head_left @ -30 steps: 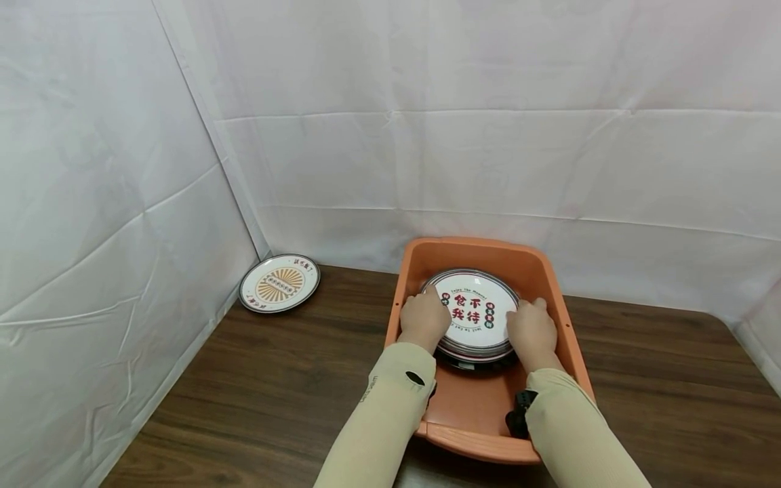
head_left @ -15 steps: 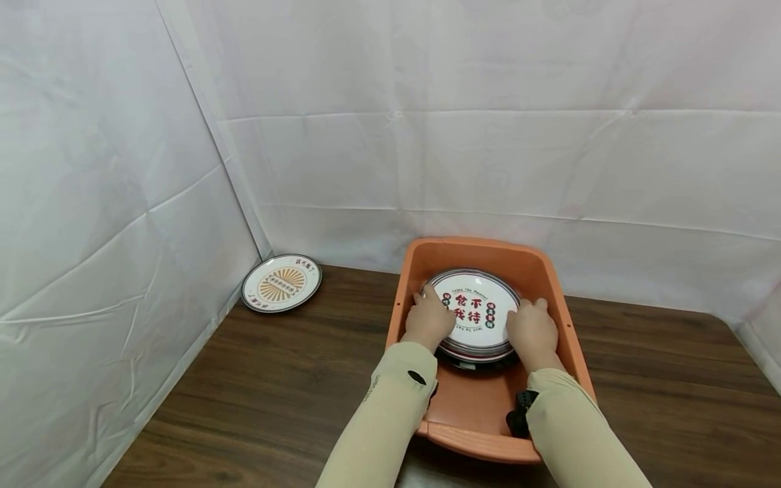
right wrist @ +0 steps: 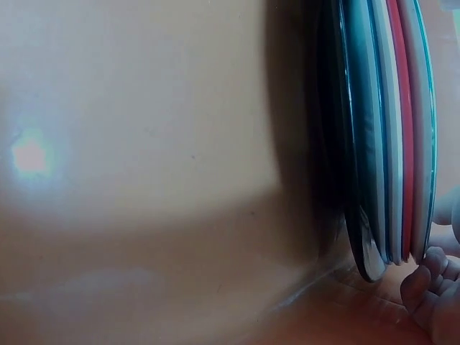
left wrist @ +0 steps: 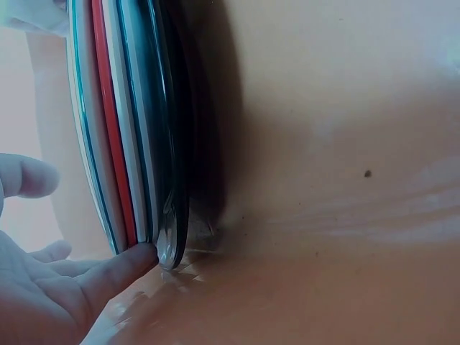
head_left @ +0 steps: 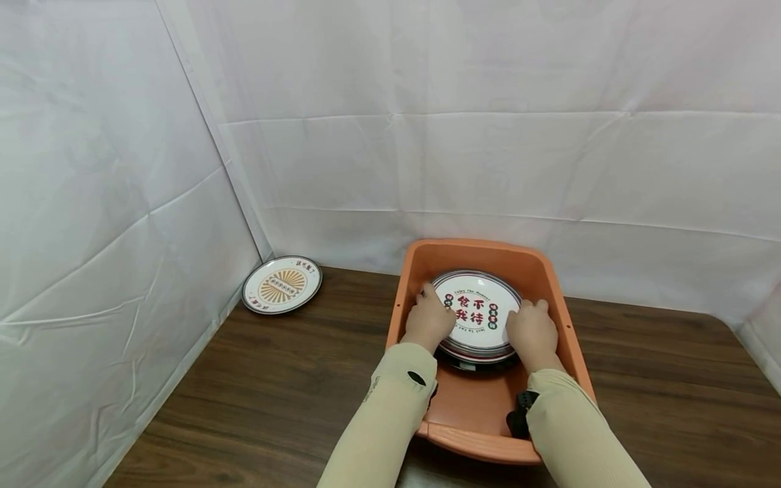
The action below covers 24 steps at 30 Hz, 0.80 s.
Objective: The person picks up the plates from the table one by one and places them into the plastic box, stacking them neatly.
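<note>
A stack of round plates (head_left: 474, 332) sits inside an orange tub (head_left: 476, 405); the top one is white with red characters. My left hand (head_left: 427, 318) is at the stack's left side. In the left wrist view one extended finger (left wrist: 118, 275) touches the plates' edges, while the thumb (left wrist: 32, 177) stays apart, above the top face. At the right side, my right hand (head_left: 533, 330) holds the top plate's rim. Its curled fingers (right wrist: 428, 277) meet that rim in the right wrist view, the thumb close over the face. A dark, glassy plate (left wrist: 172, 248) lies lowest.
A separate white plate (head_left: 282, 285) with a gold sunburst lies at the table's back left corner. White cloth walls (head_left: 476, 163) border the brown wooden table (head_left: 293, 366) behind and at the left. The tub's walls stand close around both hands.
The top plate has shifted slightly to the right. My left fingers have spread a little at the stack's edge, while my right hand has stayed almost in place.
</note>
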{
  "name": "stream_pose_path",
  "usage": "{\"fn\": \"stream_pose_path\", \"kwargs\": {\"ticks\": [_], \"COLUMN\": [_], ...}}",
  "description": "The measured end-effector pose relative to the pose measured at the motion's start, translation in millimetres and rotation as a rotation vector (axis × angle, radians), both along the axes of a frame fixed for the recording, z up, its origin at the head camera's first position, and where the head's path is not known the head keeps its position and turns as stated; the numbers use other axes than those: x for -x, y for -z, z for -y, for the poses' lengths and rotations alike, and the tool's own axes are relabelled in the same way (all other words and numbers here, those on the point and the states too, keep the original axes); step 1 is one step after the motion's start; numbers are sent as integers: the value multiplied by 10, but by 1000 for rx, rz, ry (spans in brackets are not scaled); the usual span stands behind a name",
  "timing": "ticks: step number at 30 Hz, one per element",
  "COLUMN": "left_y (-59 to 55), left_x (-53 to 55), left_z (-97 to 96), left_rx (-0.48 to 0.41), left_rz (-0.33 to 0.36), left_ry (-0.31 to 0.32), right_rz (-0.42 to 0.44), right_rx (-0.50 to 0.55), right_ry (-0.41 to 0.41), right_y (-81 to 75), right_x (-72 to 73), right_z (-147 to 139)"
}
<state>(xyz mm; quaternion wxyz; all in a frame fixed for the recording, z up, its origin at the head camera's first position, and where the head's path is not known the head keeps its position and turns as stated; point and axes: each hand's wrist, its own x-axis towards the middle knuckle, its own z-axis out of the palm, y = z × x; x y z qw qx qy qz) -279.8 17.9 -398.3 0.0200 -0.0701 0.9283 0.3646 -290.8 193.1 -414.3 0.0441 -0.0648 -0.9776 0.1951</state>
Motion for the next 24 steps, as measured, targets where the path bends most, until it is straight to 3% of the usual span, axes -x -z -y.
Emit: {"fn": "stream_pose_path", "kwargs": {"ticks": [3, 9, 13, 16, 20, 22, 23, 24], "left_y": [4, -69, -124, -239, -563, -687, -723, -667], "left_x": [-5, 24, 75, 57, -74, -134, -168, -158], "left_z": [3, 8, 28, 95, 474, 803, 993, 1207], "left_rx": [-9, -78, -214, -362, -631, -765, -819, -884], "left_rz": [-2, -18, -47, -100, -186, -247, -264, -330], "left_ry": [8, 16, 14, 10, 14, -5, -34, -60], "right_rz": [6, 25, 12, -29, -95, -170, -217, -268], "right_rx": [7, 34, 146, 286, 514, 718, 815, 919], "right_ry": [2, 5, 0, -51, -169, -238, -274, -309], "right_y": [10, -119, -295, -520, -967, -1159, -1237, -1292], "right_x": [7, 21, 15, -60, -370, -627, -775, -926], "right_z": [-2, 7, 24, -39, -231, -358, -420, -475]}}
